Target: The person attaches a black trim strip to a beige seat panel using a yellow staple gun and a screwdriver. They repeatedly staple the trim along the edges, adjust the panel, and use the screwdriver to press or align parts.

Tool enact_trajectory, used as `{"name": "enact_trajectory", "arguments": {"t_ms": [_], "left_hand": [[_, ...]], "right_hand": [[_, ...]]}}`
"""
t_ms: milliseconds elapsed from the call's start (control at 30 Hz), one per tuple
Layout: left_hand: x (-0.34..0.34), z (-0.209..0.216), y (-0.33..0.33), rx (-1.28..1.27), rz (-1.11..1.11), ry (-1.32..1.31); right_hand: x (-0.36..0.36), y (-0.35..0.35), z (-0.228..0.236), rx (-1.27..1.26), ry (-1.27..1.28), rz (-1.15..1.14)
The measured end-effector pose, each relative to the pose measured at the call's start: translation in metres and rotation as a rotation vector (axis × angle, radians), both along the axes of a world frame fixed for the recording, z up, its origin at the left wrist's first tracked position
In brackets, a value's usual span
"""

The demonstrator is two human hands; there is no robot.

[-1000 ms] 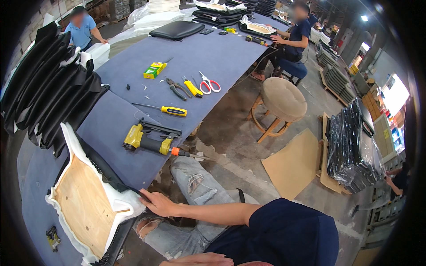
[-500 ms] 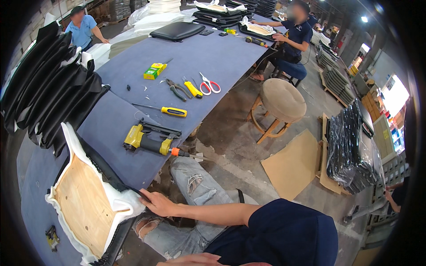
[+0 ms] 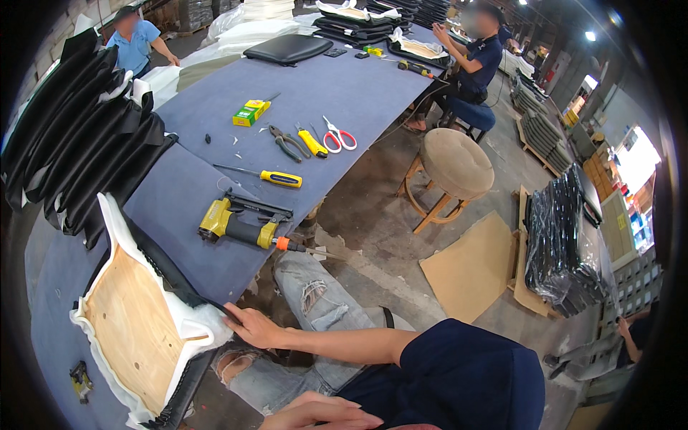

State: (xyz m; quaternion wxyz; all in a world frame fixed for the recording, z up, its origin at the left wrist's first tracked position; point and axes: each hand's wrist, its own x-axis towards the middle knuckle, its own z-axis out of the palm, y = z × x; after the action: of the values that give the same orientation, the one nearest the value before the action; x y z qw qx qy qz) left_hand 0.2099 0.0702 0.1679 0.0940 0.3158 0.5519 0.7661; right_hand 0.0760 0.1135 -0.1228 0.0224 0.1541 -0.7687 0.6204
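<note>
A seat panel (image 3: 132, 326), with a bare plywood back, white padding round its rim and a black cover beneath, lies at the table's near left. My right hand (image 3: 254, 328) reaches across to its near corner, fingers closed on the edge of the black cover (image 3: 233, 312). Low in the picture my left hand (image 3: 322, 414) is partly cut off by the lower edge; its fingers are stretched out side by side, with nothing seen in them. A yellow and black staple gun (image 3: 236, 223) with an orange hose fitting rests beyond my right hand.
On the blue-grey table (image 3: 193, 107) lie a screwdriver (image 3: 279, 179), pliers (image 3: 287, 145), a utility knife (image 3: 312, 143), scissors (image 3: 339, 136) and a small box (image 3: 251, 113). Black covers (image 3: 79, 150) are piled left. A round stool (image 3: 457, 161) stands right. Two co-workers are at the far side.
My left hand has come up a little further into view. The far right co-worker has lifted both hands off a seat panel. My right hand keeps its place.
</note>
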Motion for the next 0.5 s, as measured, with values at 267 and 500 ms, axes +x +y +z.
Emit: {"name": "enact_trajectory", "arguments": {"t_ms": [267,500], "left_hand": [[-0.003,-0.030,-0.006,0.130,-0.057,0.095],[-0.010,-0.015,-0.001,0.151,-0.138,0.000]], "right_hand": [[0.001,0.001,0.003,-0.036,-0.021,0.046],[-0.001,0.003,-0.006,0.017,-0.014,0.013]]}}
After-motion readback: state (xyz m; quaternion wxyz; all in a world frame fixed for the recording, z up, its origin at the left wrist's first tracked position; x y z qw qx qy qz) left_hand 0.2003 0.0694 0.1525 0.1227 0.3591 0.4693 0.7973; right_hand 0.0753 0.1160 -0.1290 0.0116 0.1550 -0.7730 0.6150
